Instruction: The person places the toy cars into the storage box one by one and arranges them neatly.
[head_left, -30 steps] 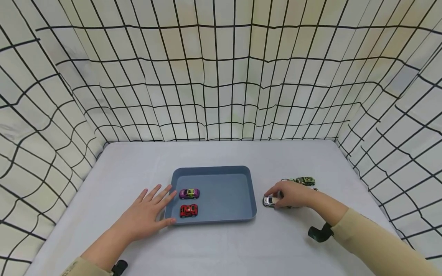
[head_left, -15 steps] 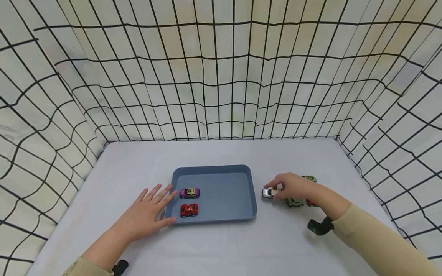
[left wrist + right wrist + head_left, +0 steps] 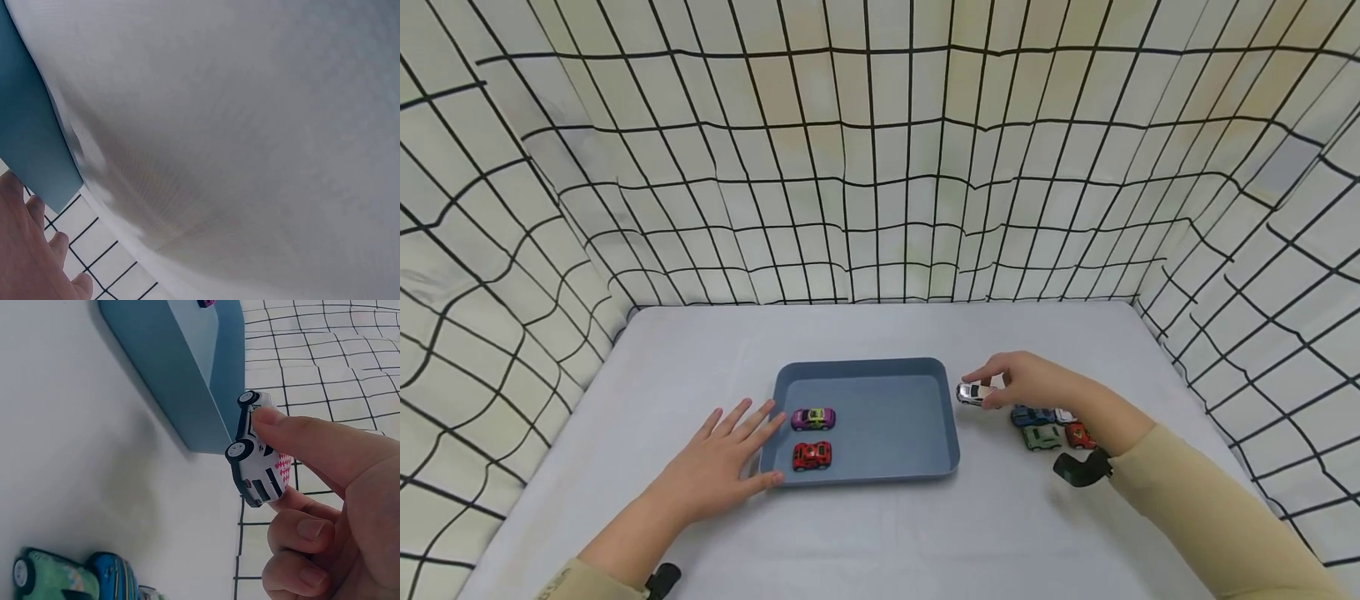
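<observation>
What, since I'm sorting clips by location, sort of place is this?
Probably a small staged work booth: grid-lined walls stand around three sides of a white table, with a blue tray holding two toy cars on it.

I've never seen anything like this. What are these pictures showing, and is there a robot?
No robot here, just a person's bare hands. The wide picture comes from a camera worn on the head; the other two come from one on each wrist.

On the pale table, a tray holds a purple car and a red car. The left hand spreads its fingers at the tray's left edge. The right hand pinches a white car near the right edge. More toy cars lie further right, including a blue car and a green car.
</observation>
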Available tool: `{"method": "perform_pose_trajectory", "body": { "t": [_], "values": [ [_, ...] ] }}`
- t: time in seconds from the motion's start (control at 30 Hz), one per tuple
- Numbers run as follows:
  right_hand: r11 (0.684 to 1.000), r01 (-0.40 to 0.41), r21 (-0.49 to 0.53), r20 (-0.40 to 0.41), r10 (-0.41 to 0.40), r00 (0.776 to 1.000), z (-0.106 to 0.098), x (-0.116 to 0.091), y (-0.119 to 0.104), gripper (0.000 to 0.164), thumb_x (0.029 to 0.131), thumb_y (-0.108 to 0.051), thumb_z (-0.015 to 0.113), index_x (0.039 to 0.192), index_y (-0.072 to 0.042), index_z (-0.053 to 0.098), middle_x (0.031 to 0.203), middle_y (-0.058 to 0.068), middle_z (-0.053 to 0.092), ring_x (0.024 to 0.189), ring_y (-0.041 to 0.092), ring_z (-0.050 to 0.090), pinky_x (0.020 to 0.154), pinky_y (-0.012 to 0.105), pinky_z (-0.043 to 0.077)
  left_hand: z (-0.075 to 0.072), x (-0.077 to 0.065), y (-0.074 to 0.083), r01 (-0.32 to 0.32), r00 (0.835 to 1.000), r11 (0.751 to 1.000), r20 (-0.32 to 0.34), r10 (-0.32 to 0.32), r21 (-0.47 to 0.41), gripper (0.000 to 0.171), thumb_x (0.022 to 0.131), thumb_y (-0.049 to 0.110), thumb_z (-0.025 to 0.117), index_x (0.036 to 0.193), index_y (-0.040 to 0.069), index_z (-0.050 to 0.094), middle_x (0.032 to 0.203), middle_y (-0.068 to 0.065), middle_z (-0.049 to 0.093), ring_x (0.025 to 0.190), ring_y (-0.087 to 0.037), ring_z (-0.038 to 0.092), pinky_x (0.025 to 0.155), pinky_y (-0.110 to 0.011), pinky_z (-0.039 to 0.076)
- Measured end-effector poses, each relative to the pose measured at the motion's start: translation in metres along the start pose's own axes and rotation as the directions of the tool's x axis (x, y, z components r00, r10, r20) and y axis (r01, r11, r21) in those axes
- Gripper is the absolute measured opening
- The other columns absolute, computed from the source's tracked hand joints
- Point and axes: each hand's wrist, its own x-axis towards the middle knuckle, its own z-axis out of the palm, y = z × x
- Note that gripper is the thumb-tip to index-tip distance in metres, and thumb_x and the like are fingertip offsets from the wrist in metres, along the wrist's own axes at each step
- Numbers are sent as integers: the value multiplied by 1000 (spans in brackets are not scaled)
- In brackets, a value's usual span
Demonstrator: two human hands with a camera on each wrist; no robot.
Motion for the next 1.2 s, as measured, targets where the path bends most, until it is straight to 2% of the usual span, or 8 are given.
{"method": "perform_pose_trajectory", "body": {
  "t": [0.27, 0.5, 0.7, 0.8, 1.0, 1.2],
  "values": [
    [998, 56, -30, -3, -56, 998, 4, 20, -17, 39, 88, -24, 77, 127, -26, 70, 107, -3, 63, 82, 19, 52, 65, 33, 48, -1, 1, 2, 5, 1000, 1000, 0, -5, 6, 87, 87, 73, 52, 154, 19, 39, 161, -6, 31, 148, -39, 21, 118, -63, 13],
    [997, 75, -32, 9, -75, 997, 14, 49, -35, 38, 88, -24, 77, 126, -27, 71, 107, -6, 63, 83, 18, 54, 67, 31, 50, -1, 1, 1, 5, 1000, 1000, 3, -5, 2, 87, 88, 73, 53, 154, 19, 39, 161, -5, 31, 148, -39, 21, 118, -63, 13],
    [994, 103, -46, 27, -102, 994, 28, 76, -58, 40, 87, -24, 77, 126, -26, 71, 111, -6, 65, 95, 14, 56, 82, 32, 52, -2, 0, 2, 4, 1000, 1000, 0, -4, 1, 86, 87, 72, 54, 154, 18, 40, 160, -5, 32, 148, -39, 22, 117, -63, 14],
    [987, 132, -96, 29, -130, 991, 37, 90, -69, 39, 88, -25, 76, 127, -27, 70, 113, -6, 65, 97, 11, 57, 87, 31, 51, -2, 1, 2, 4, 1000, 1000, 0, -4, 3, 87, 87, 72, 53, 154, 19, 40, 160, -5, 32, 148, -39, 22, 118, -63, 14],
    [970, 196, -145, 40, -192, 981, 54, 114, -91, 39, 91, -25, 73, 130, -25, 68, 117, -4, 65, 97, 10, 58, 85, 29, 51, -3, 1, 3, 6, 1000, 1000, 7, -6, 14, 87, 87, 74, 51, 154, 19, 40, 160, -4, 32, 148, -38, 22, 117, -63, 15],
    [968, 201, -148, 52, -196, 979, 65, 133, -109, 40, 92, -25, 72, 132, -25, 67, 122, -3, 64, 98, 10, 57, 83, 26, 49, -2, 1, 2, 11, 1000, 1000, 10, -11, 21, 88, 87, 76, 49, 154, 20, 39, 161, -4, 31, 148, -38, 21, 117, -64, 14]
  ]
}}
